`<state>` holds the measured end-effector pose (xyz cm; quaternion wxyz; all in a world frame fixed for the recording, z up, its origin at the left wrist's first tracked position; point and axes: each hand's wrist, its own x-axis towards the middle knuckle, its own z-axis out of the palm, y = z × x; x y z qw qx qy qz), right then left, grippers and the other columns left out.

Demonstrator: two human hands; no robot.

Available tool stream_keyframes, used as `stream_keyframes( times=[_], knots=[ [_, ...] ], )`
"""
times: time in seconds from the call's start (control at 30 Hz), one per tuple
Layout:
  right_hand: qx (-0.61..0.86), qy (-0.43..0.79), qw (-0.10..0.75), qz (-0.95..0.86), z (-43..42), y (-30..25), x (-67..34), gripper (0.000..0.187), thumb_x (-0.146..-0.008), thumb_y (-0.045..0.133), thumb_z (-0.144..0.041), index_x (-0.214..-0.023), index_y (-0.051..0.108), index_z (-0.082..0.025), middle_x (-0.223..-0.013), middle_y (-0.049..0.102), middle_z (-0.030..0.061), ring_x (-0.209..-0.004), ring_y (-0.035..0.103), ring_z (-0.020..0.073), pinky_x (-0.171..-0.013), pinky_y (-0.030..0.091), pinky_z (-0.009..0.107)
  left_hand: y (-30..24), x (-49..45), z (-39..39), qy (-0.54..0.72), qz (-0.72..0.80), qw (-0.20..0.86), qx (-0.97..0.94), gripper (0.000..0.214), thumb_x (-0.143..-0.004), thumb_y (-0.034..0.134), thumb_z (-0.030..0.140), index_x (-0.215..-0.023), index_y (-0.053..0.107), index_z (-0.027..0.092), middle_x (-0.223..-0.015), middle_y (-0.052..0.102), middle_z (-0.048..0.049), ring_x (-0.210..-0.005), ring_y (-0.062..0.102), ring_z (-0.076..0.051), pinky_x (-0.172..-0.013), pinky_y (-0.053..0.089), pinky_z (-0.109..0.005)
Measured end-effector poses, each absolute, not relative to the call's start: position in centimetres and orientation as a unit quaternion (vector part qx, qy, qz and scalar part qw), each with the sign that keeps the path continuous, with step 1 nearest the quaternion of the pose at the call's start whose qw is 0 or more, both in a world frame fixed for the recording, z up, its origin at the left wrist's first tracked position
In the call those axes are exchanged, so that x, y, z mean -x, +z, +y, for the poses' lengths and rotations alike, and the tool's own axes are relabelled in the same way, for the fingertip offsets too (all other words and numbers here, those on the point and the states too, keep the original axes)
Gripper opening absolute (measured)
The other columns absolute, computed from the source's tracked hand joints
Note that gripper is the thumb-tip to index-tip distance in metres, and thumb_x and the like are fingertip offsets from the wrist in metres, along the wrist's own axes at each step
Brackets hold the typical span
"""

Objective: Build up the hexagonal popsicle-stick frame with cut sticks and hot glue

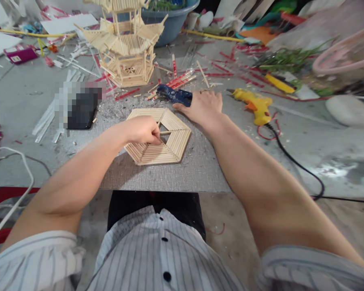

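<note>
Pinching a thin stick [166, 132] in the left hand [142, 129] over the hexagonal panel [172, 147] lying near-centre on the mat [185, 173], touching the blue cutter [174, 95] just beyond with the right hand [204, 107], hold there unclear; seemingly a fitting step, needing careful alignment next.

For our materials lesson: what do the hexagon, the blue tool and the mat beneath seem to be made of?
Hexagon: thin pale strips, bare unpainted wood or bamboo by colour; the left hand pinches one stick. Blue tool: probably glossy plastic; blur leaves it open. Mat: grey, matt, woven-looking texture, perhaps fabric or textured board.
</note>
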<state>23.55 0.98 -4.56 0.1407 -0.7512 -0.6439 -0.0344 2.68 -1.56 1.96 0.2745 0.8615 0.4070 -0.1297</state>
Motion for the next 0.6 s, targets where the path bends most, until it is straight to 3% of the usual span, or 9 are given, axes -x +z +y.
stream_keyframes(
  times=[0.27, 0.47, 0.53, 0.6],
  knots=[
    [0.755, 0.004, 0.166, -0.635, 0.7, -2.7, -23.4, 0.058, -0.093, 0.032, -0.055, -0.125, 0.058, -0.014, -0.136, 0.051, 0.0203, -0.126, 0.045, 0.0354, -0.100, 0.033, 0.054, 2.3, -2.6, -1.5, -0.145, 0.391, 0.258, -0.871, 0.027, -0.076, 0.062, 0.035, -0.088, 0.075, 0.014, -0.079, 0.071, -0.0057, -0.066, 0.055, -0.014, -0.065, 0.034, -0.027],
    [0.833, 0.005, 0.143, -0.535, -0.2, 1.5, -27.1, 0.043, -0.087, 0.045, -0.037, -0.116, 0.067, -0.014, -0.119, 0.063, 0.0211, -0.112, 0.056, 0.0348, -0.083, 0.041, 0.044, 2.4, -2.2, -1.2, -0.115, 0.391, 0.290, -0.866, 0.025, -0.072, 0.064, 0.037, -0.082, 0.074, 0.016, -0.075, 0.070, -0.0047, -0.067, 0.056, -0.014, -0.065, 0.036, -0.027],
    [0.874, -0.007, 0.107, -0.474, -1.0, 1.6, -29.8, 0.041, -0.083, 0.050, -0.032, -0.114, 0.069, -0.012, -0.118, 0.062, 0.0243, -0.111, 0.057, 0.0353, -0.079, 0.040, 0.044, 2.3, -1.9, -0.9, -0.088, 0.397, 0.312, -0.859, 0.022, -0.072, 0.064, 0.036, -0.078, 0.072, 0.016, -0.071, 0.068, -0.0036, -0.065, 0.054, -0.013, -0.064, 0.035, -0.027],
    [0.892, -0.007, 0.088, -0.444, -1.9, 1.0, -33.0, 0.047, -0.081, 0.056, -0.038, -0.114, 0.068, -0.006, -0.117, 0.060, 0.0307, -0.109, 0.057, 0.0385, -0.074, 0.039, 0.046, 2.1, -1.6, -0.7, -0.047, 0.404, 0.345, -0.846, 0.020, -0.072, 0.065, 0.035, -0.075, 0.070, 0.015, -0.067, 0.065, -0.0025, -0.062, 0.051, -0.012, -0.062, 0.034, -0.027]
  ],
)
